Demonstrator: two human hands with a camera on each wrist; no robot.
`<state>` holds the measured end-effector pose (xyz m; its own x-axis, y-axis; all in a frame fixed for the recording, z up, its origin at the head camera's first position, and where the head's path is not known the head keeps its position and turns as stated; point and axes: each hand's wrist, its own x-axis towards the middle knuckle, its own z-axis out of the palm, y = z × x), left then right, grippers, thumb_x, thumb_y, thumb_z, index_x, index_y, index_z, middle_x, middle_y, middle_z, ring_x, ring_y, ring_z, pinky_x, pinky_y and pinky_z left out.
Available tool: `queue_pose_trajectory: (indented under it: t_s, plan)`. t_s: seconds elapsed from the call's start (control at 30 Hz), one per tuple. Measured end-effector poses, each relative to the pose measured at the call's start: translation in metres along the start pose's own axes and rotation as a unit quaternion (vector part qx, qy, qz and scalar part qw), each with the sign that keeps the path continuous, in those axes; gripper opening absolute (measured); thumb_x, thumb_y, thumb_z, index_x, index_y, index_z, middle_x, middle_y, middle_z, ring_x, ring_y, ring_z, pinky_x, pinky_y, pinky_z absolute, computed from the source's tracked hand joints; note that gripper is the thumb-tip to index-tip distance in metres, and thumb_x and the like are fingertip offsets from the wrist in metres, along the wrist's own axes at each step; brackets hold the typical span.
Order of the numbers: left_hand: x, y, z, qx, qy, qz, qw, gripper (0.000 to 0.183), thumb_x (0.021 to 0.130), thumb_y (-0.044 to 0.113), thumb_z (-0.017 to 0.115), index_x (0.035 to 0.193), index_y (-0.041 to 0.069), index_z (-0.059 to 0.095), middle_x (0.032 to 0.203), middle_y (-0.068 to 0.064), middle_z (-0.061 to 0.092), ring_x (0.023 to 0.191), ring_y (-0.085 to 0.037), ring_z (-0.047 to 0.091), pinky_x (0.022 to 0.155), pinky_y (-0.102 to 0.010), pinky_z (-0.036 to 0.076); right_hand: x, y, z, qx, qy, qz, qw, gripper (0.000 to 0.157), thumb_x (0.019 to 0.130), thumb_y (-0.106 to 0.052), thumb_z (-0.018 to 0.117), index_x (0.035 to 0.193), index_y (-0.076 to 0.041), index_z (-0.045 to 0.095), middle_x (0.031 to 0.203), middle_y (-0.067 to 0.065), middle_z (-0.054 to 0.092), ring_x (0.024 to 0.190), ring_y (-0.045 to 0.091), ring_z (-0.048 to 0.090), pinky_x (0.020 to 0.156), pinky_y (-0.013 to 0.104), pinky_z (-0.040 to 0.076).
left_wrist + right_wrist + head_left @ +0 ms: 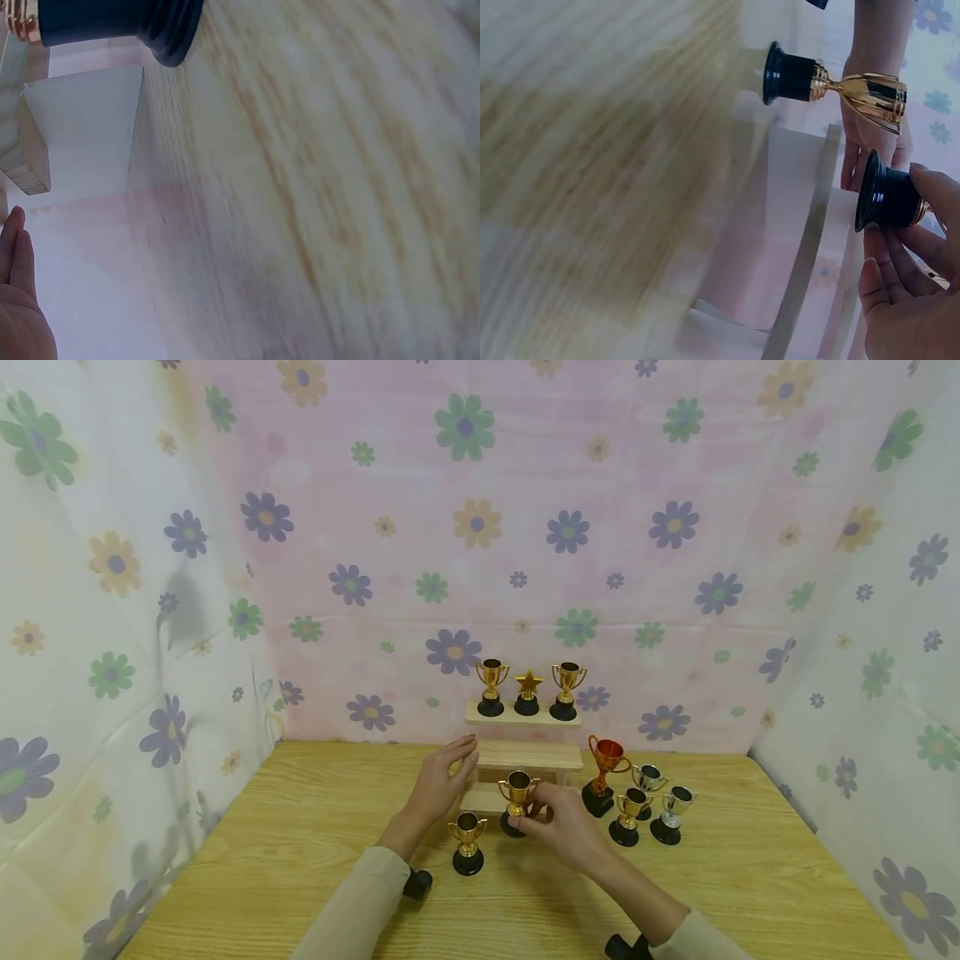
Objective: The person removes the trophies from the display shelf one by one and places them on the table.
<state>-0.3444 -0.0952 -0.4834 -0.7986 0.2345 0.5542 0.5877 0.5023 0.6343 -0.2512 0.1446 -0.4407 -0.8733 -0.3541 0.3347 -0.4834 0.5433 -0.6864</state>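
My right hand (567, 828) pinches a small gold trophy cup (519, 787) by its black base (889, 196), holding it off the table in front of the stand's lowest board. My left hand (442, 779) is at the left end of the tiered wooden stand (528, 753), its fingers extended; whether they touch the wood I cannot tell. Another gold trophy cup (467, 832) stands upright on the table between my forearms, its black base (97, 22) showing in the left wrist view. On the top board are two gold cups (492, 674) and a gold star trophy (528, 683).
Right of the stand, a larger red-orange cup (608, 757), a gold cup (633, 804) and two silver cups (679, 802) stand close together on the wooden table (300, 843). Flower-printed cloth (517, 485) surrounds the table at the back and sides.
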Motion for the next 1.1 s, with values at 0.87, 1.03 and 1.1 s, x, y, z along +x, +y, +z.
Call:
queue_pose_trajectory:
  t_s: [0.87, 1.03, 1.1]
  plan:
    - [-0.001, 0.002, -0.001, 0.003, -0.001, 0.001, 1.0, 0.042, 0.108, 0.028, 0.056, 0.136, -0.003, 0.064, 0.145, -0.015, 0.059, 0.138, -0.031, 0.052, 0.115, -0.047, 0.041, -0.017, -0.003, 0.03, 0.044, -0.129, 0.007, 0.991, 0.014, 0.084, -0.022, 0.086, 0.089, -0.014, 0.076, 0.084, -0.006, 0.069, 0.075, 0.005, 0.061, 0.062, 0.021, 0.05]
    - [-0.001, 0.003, -0.001, 0.003, -0.002, -0.008, 1.0, 0.041, 0.108, 0.028, 0.056, 0.136, -0.001, 0.064, 0.146, -0.011, 0.058, 0.139, -0.029, 0.052, 0.116, -0.046, 0.041, -0.018, -0.005, 0.036, 0.057, -0.146, 0.016, 0.987, 0.015, 0.083, -0.021, 0.087, 0.087, -0.013, 0.076, 0.083, -0.003, 0.069, 0.072, 0.005, 0.061, 0.061, 0.021, 0.051]
    - [-0.001, 0.003, 0.0, 0.005, -0.001, -0.006, 1.0, 0.041, 0.108, 0.028, 0.056, 0.136, -0.001, 0.064, 0.147, -0.011, 0.058, 0.139, -0.029, 0.052, 0.116, -0.046, 0.041, -0.018, -0.006, 0.037, 0.059, -0.149, 0.015, 0.987, 0.015, 0.083, -0.02, 0.087, 0.088, -0.012, 0.076, 0.083, -0.003, 0.069, 0.071, 0.005, 0.061, 0.061, 0.02, 0.051]
